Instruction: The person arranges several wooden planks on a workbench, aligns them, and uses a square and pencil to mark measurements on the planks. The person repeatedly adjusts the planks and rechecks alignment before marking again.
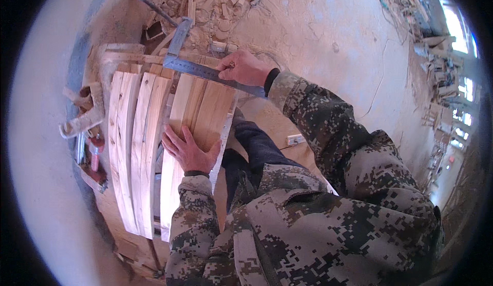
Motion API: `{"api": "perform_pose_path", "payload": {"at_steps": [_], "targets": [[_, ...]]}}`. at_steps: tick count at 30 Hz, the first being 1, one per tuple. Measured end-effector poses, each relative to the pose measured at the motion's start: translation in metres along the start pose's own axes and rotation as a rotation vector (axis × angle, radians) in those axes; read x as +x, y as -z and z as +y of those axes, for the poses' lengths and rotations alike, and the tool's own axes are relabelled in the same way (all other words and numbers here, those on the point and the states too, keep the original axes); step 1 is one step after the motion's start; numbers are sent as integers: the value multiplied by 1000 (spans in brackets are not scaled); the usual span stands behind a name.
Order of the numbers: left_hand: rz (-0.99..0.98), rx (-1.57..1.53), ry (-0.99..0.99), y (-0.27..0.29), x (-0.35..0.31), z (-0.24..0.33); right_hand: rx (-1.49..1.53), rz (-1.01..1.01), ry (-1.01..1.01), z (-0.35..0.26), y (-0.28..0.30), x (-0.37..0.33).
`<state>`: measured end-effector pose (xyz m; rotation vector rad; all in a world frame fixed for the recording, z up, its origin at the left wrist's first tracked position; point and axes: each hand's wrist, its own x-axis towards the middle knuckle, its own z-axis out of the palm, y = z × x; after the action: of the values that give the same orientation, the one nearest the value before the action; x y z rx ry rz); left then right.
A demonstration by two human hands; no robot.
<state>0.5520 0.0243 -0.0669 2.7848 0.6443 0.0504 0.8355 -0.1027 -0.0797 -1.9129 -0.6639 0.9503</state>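
A metal try square (197, 69) lies across the far ends of several pale wooden boards (213, 108). Its short arm points away at the left end. My right hand (245, 67) grips the long blade with fingers closed round it, near the blade's right part. Spread over the top of the boards, my left hand (191, 150) rests flat with fingers apart and the thumb to the right. Left of these boards stand more long, slightly curved wooden pieces (146, 111), separated by a narrow gap.
Against the left wall sits a bent wooden piece (90, 112) beside a red-handled tool (96, 147). Wood scraps (231, 6) litter the floor at the far side. A thin cord (382, 80) runs over the floor at right, with piled wood (439, 80) by the windows.
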Motion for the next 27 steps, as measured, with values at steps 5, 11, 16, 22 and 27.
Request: {"api": "perform_pose_path", "payload": {"at_steps": [5, 11, 16, 22, 27], "targets": [[72, 69, -80, 2, 0, 0, -130, 150, -94, 10, -4, -3], [-39, 70, -59, 3, -4, -2, -52, 199, -51, 19, -12, -4], [-91, 69, -94, 6, -10, -13, -175, 43, 44, 8, -20, 10], [-123, 24, -59, 12, -12, -11, -256, -3, 181, 13, -24, 15], [-114, -22, -18, 14, -11, -10, -288, 21, 180, 10, -28, 17]]}}
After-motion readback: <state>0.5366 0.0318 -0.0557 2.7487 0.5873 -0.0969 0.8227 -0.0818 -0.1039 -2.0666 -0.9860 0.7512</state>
